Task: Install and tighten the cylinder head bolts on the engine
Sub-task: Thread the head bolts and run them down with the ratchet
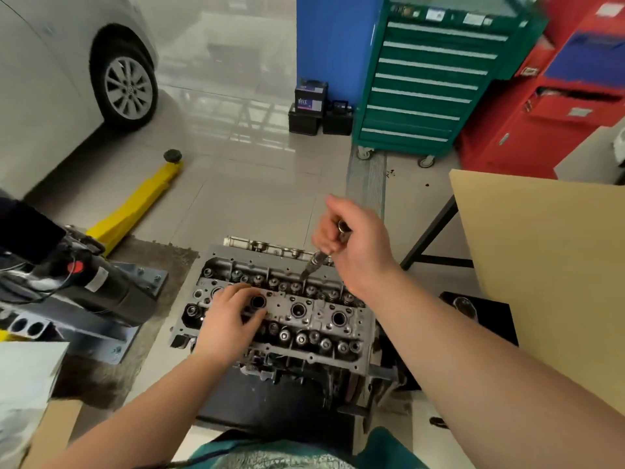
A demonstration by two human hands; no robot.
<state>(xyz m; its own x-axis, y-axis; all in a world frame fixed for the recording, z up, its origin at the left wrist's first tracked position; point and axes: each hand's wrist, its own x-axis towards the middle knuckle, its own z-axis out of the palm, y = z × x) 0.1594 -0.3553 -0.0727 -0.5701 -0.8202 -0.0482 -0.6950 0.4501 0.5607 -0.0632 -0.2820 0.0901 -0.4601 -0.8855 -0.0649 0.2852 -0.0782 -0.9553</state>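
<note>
- The cylinder head sits on the engine at centre frame, low on the tiled floor, directly ahead of the person
- Its upper face shows three round central wells in a row, with rows of valve springs along the far and near edges
- The right hand is raised over the far edge of the head, fingers curled round the handle of a long metal tool
- The tool slants down and to the left; its tip meets the head among the far-row valve springs. Whether the tip is seated on a bolt cannot be told
- The left hand lies palm down on the left part of the head, fingers spread and fairly straight, grasping nothing. Its fingertips reach beside the leftmost central well
- A yellow jack lies on the floor to the left, under a white car
- A green drawer cabinet stands at the back, with a red cabinet just beside it on the right
- Black batteries rest on the floor near the green cabinet
- A tan board occupies the right side
</note>
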